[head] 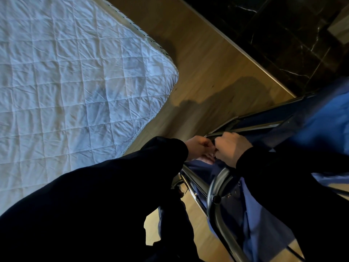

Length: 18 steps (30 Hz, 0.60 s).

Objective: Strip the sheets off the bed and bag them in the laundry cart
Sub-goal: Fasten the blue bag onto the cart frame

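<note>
1. The left hand (198, 148) and right hand (231, 148) meet, fingers curled shut, at the top rail of the laundry cart (245, 127); both pinch something small there, too dark to identify.
2. The cart's blue bag (321, 118) hangs from the metal frame (219, 190) at lower right.
3. The bed (66, 82) shows only a white quilted mattress pad; its rounded corner stands apart from the cart.
4. A strip of bare wood floor (207, 72) runs between bed and cart, bordered by dark marble tile (283, 35).
5. No readable writing shows.
</note>
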Each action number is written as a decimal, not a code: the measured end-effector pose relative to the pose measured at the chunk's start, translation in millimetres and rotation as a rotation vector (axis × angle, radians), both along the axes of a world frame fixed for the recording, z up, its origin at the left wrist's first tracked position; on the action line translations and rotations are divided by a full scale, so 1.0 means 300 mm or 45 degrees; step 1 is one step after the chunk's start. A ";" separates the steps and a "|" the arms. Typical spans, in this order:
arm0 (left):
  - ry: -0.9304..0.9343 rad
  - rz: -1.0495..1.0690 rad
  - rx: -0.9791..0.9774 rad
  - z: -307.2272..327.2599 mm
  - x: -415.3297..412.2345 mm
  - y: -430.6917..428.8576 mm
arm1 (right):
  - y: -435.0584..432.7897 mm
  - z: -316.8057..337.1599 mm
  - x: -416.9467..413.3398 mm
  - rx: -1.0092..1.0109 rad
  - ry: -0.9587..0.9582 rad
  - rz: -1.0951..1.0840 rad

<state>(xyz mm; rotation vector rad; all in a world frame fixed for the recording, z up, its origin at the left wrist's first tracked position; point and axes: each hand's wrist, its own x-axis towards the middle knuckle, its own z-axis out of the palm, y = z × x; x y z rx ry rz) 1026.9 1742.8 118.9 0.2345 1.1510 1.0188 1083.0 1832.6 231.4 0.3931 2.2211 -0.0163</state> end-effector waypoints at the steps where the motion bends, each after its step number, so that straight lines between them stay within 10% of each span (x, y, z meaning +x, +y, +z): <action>1: -0.012 0.023 0.006 0.000 0.000 -0.003 | 0.005 -0.001 0.005 -0.020 0.005 -0.018; 18: 0.504 0.046 0.266 0.053 -0.041 0.028 | 0.026 -0.044 0.041 -0.012 0.356 -0.128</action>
